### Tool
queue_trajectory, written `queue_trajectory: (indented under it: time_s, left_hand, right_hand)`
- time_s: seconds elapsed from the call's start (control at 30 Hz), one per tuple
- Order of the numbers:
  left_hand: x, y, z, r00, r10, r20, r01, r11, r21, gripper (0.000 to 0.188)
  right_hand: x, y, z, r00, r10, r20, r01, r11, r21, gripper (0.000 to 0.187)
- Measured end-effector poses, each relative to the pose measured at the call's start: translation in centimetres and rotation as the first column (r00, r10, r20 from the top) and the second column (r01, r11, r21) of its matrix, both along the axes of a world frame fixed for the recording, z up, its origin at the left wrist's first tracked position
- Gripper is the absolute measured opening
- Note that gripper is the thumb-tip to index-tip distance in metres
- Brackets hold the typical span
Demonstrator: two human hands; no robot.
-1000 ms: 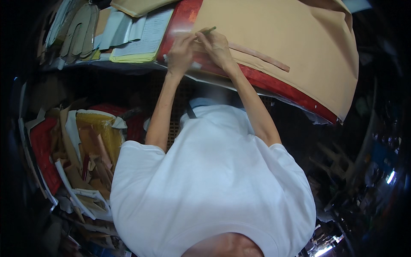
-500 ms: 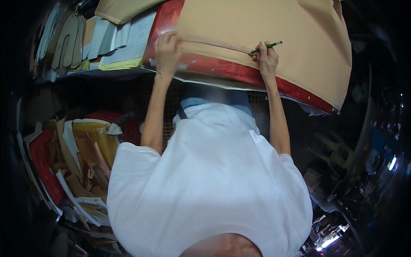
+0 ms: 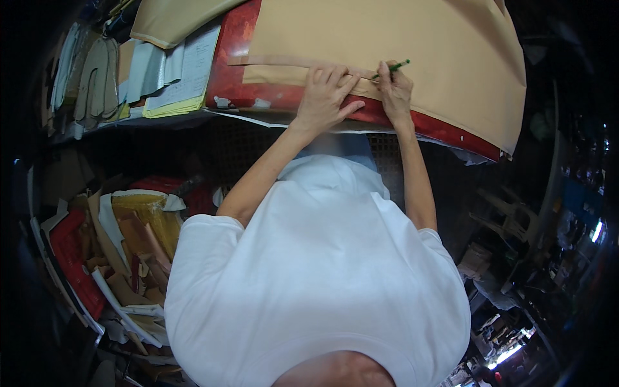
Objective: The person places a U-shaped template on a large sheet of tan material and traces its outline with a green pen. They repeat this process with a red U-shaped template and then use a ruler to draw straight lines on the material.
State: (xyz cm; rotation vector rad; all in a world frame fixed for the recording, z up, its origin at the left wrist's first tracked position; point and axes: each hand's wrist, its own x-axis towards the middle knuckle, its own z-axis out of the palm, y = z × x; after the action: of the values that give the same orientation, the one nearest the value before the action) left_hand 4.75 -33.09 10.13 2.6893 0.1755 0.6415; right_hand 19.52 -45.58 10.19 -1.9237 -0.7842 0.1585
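Observation:
A large tan sheet (image 3: 400, 32) of leather-like material lies over a red-topped work surface (image 3: 274, 100). Along the sheet's near edge rests a long, thin brownish strip (image 3: 274, 60), like a flat ruler. My left hand (image 3: 324, 98) lies on the strip's middle part with fingers spread and thumb pointing right. Close to the strip's right end, my right hand (image 3: 396, 93) grips a green pencil (image 3: 401, 65). The pencil slants, its lower end near the strip and the sheet; whether its tip touches is too small to tell.
Papers (image 3: 184, 71) with yellow sheets beneath lie left of the tan sheet, beside grey-beige cut pattern pieces (image 3: 97, 80). Another tan piece (image 3: 174, 22) overlaps the far left. Below on the left, scraps (image 3: 132, 258) crowd around a red crate-like thing (image 3: 74, 258).
My left hand has moved right from the strip's left end to its middle and now lies flat there. My right hand stays near the strip's right end with the pencil.

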Motion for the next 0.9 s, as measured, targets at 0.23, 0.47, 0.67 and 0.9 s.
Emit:
queue_trajectory:
  time_s: [0.23,0.47,0.67,0.9]
  left_hand:
    - [-0.2,-0.3,0.0,1.000,0.020,-0.003,-0.020,1.000,-0.010,0.062]
    - [-0.2,-0.3,-0.7,0.995,0.027,-0.095,-0.022,0.998,0.057,0.057]
    - [-0.1,-0.4,-1.3,1.000,-0.017,0.021,0.018,0.998,-0.058,0.064]
    - [-0.1,-0.5,-0.8,0.997,0.051,-0.063,-0.041,0.988,0.149,0.061]
  right_hand:
    - [2.8,-5.9,3.8,0.927,-0.211,0.311,0.288,0.930,-0.229,0.028]
    - [-2.3,5.1,5.1,0.906,0.160,0.393,-0.118,0.984,-0.130,0.026]
    - [-7.7,16.9,3.8,0.878,0.367,0.306,-0.295,0.920,-0.256,0.029]
    - [-3.3,7.0,2.3,0.958,0.158,0.239,-0.139,0.986,-0.093,0.035]
